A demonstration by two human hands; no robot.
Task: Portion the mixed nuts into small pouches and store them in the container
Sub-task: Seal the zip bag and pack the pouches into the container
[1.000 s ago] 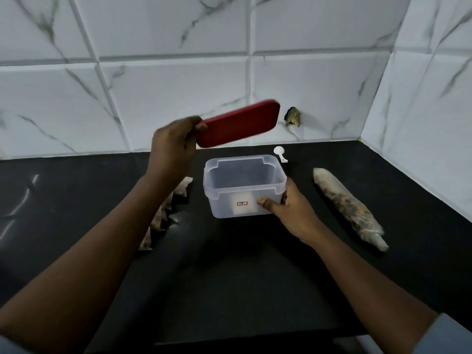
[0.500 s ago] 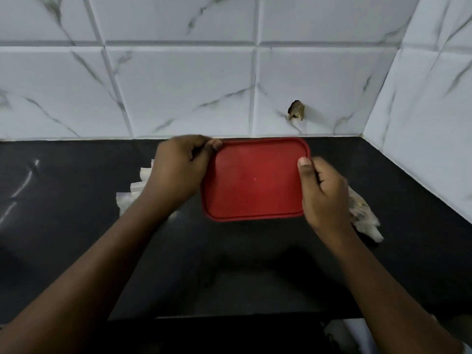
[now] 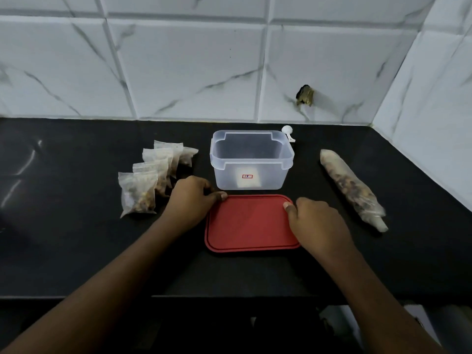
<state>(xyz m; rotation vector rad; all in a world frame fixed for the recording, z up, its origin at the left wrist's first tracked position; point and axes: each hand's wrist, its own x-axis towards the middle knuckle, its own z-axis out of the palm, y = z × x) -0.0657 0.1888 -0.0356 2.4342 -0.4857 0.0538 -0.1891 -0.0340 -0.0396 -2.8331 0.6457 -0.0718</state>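
Left hand (image 3: 190, 199), right hand (image 3: 318, 222): lid (image 3: 249, 223) crosswise

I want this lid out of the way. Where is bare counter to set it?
Bare: counter left of the pouches; the strip between container and rolled nut bag; the near edge below the red lid. Crowded: between pouches and container, where the left hand sits.

A red lid (image 3: 251, 223) lies flat on the black countertop (image 3: 76, 251) near its front edge. The left hand (image 3: 190, 200) holds its far left corner and the right hand (image 3: 316, 221) its right edge, thumb on top. Just behind stands an open clear container (image 3: 251, 159), with a white scoop (image 3: 288, 131) at its far right corner. Filled pouches (image 3: 138, 195) cluster to its left, and a rolled bag of mixed nuts (image 3: 350, 186) lies towards the right edge.
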